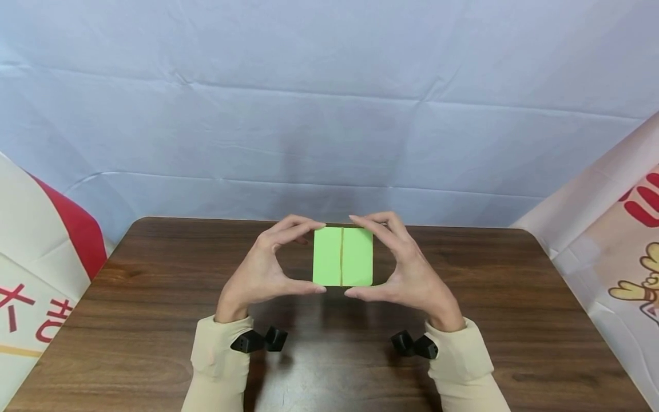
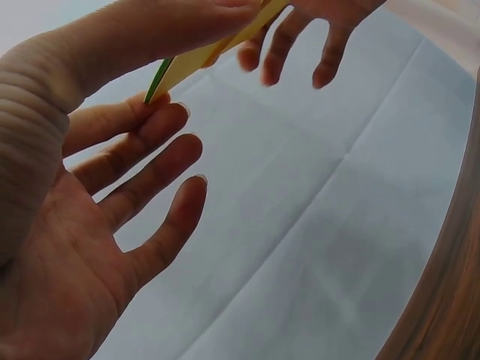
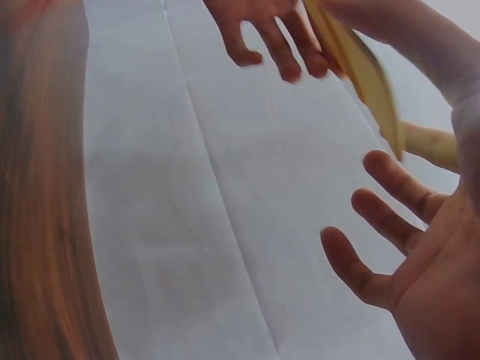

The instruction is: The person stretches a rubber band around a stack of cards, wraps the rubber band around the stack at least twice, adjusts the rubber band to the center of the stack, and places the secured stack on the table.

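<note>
1. Cream sleeves (image 1: 221,360) fill the bottom of the head view, each with a small black wrist camera (image 1: 259,340) strapped beneath it. Above the sleeves, the left hand (image 1: 259,269) and the right hand (image 1: 409,266) hold a square of green paper (image 1: 342,256) up above the dark wooden table (image 1: 128,320). Each hand pinches its own side of the square, thumb on the lower edge and forefinger on the upper edge. Two flaps of the paper meet at a vertical seam down the middle. A pale blue cloth backdrop (image 1: 329,114) hangs behind the table, with printed banners (image 1: 36,269) at either side.

2. Left wrist view: the left hand's palm lies close to the lens, its lower fingers (image 2: 142,187) spread and relaxed. The paper (image 2: 187,67) shows edge-on, yellowish with a green rim, nipped between thumb and forefinger. The other hand's fingertips hang beyond.

3. Right wrist view: the right hand's three lower fingers (image 3: 382,225) are splayed loosely, while thumb and forefinger pinch the paper's edge (image 3: 367,75).
</note>
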